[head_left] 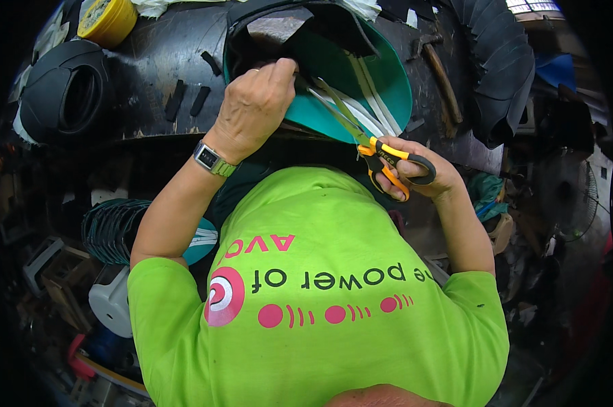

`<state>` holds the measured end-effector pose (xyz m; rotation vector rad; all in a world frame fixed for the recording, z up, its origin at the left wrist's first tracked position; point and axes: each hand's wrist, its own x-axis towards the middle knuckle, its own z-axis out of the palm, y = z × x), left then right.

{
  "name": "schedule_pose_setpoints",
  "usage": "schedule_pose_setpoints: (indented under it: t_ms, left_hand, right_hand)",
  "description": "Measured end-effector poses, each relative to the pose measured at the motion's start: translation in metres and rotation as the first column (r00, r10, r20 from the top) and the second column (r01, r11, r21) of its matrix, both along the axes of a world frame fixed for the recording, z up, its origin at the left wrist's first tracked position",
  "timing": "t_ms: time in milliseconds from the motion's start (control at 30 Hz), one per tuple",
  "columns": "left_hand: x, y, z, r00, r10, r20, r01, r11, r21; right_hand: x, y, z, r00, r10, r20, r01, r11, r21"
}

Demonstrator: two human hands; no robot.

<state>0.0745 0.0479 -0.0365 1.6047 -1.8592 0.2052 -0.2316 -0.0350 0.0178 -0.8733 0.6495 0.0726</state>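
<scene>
Left hand (255, 102) pinches the teal-lined visor (381, 88) at the tabletop's (157, 61) near edge; right hand (415, 169) grips scissors (367, 139), blades angled up-left toward the left fingers.

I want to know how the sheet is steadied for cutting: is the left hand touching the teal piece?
Touching. The head view shows the left hand pinching the edge of the teal piece, beside the scissors.
</scene>
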Motion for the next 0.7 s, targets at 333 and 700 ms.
schedule_pose_setpoints:
  t_ms: [333,700]
  left_hand:
    - [0.014,0.010,0.004,0.963,-0.199,-0.184,0.200,0.980,-0.010]
    - [0.018,0.019,-0.004,0.846,-0.252,-0.471,0.245,0.966,-0.076]
  right_hand:
    - [0.009,-0.014,-0.008,0.999,0.028,0.035,-0.031,0.995,0.094]
    - [0.008,-0.013,-0.001,0.999,0.022,-0.024,-0.020,0.996,0.092]
